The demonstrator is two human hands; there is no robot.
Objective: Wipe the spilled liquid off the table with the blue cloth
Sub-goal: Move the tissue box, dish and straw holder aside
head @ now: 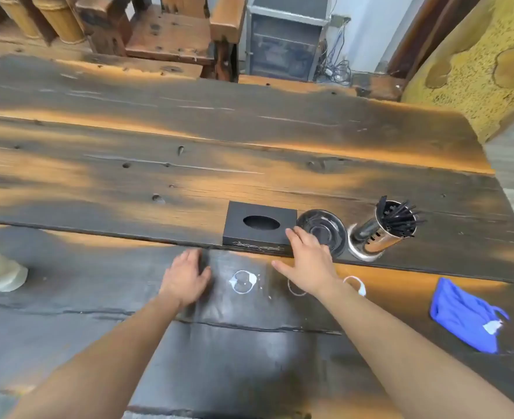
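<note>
Blue cloth (464, 317) lies crumpled in a loose heap on the surface (189, 140), well out to the right of the right hand (305, 261) and a little nearer the person than its fingers, with nothing touching it. It looks soft, light and limp, with a small white tag at its near corner; a pinch into the raised folds at the middle of the heap would probably gather it best, since a corner alone would likely let it trail.

Both hands are empty. The left hand (187, 278) rests flat on the wood with fingers together. The right hand hovers spread and open, its fingertips near the corner of a black tissue box (257, 228).

Spilled liquid (243, 281) sits between the 2 hands as a shiny ringed puddle, and 2 fainter rings (355, 284) show on either side of the right wrist.

Beyond the right hand's fingers, the box, a round metal dish (325, 229) and a shiny holder of black sticks (384, 229) stand in a row, so wiping strokes have little room forward. Toward the person the wood is open. To the right of the cloth the surface's edge seems close, so a sweep there could push liquid off.
</note>
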